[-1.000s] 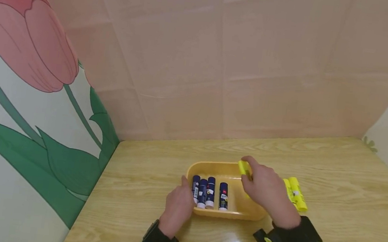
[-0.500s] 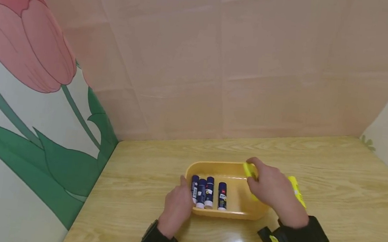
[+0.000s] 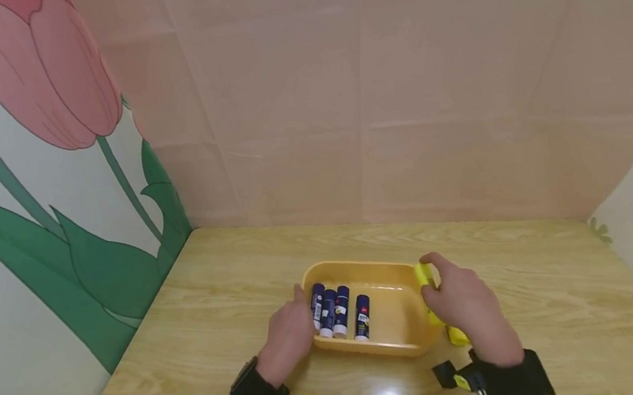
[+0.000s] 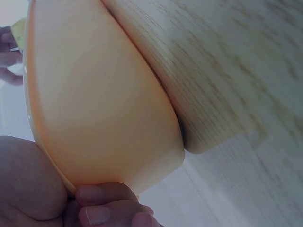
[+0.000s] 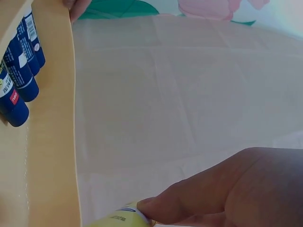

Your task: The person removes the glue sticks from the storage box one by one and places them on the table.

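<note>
A yellow-orange plastic tray (image 3: 355, 268) sits on the table, with several blue glue sticks (image 3: 341, 311) lying side by side in its left half. My left hand (image 3: 291, 328) grips the tray's left end, and its fingers curl at the rim in the left wrist view. Over the tray's right end, my right hand (image 3: 464, 300) pinches a yellow tube (image 3: 423, 275) between thumb and fingers. Printing shows on the tube in the right wrist view, but its lower part is cut off there.
Another yellow piece (image 3: 458, 335) lies on the wooden table (image 3: 235, 292) right of the tray, mostly hidden under my right forearm. A pink sheet (image 3: 301, 124) covers the back wall. A tulip mural (image 3: 44, 62) stands at the left.
My right hand has moved to the right with the yellow tube, from inside the tray to its right end. It now covers most of the yellow tubes on the table. My left hand stays put.
</note>
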A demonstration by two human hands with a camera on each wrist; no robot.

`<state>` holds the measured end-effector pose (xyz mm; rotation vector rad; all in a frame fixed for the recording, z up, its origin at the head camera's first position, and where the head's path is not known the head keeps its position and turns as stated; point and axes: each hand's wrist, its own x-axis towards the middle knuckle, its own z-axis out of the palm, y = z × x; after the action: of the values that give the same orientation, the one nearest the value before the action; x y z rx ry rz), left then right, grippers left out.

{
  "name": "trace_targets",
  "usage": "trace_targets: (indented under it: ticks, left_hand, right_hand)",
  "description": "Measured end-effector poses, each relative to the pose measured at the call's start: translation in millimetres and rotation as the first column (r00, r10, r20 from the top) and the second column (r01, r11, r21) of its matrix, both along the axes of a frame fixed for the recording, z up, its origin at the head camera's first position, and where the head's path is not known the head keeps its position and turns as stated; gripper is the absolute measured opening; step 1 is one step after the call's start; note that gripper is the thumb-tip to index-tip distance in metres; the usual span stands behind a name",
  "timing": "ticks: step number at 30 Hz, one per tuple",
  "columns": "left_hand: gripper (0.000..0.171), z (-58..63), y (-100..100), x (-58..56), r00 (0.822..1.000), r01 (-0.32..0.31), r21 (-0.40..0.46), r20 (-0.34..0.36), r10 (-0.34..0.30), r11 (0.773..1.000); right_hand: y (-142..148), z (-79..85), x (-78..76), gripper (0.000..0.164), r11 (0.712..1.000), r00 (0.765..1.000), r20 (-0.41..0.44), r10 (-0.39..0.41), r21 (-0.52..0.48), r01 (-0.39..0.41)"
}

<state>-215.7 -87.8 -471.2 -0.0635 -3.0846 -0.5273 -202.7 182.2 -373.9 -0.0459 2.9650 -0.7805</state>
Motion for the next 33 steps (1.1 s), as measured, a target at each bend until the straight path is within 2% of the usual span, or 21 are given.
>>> trace_targets:
  ticks: [5,12,20,33]
  left_hand:
    - [0.077,1.7,1,0.3,1.000,-0.008,0.003,0.027,0.008,1.000]
    - [0.077,0.8,1,0.2,1.000,-0.004,-0.001,0.010,0.004,1.000]
    - [0.078,-0.6,0,0.5,1.000,-0.010,0.002,0.003,0.010,1.000]
    - [0.078,0.0,-2,1.1,1.000,-0.014,-0.002,0.009,0.014,1.000]
  right_hand:
    - [12,2.7,0.8,0.056,1.000,1.000,0.017,0.004,-0.016,-0.004]
    - [27,5.6,-0.5,0.058,1.000,0.998,0.064,-0.021,-0.018,0.023]
    - [45,4.0,-4.3,0.057,1.000,0.998,0.062,-0.024,-0.009,0.025]
    - [71,1.1,-9.3,0.059,0.998,0.993,0.093,-0.071,0.008,0.070]
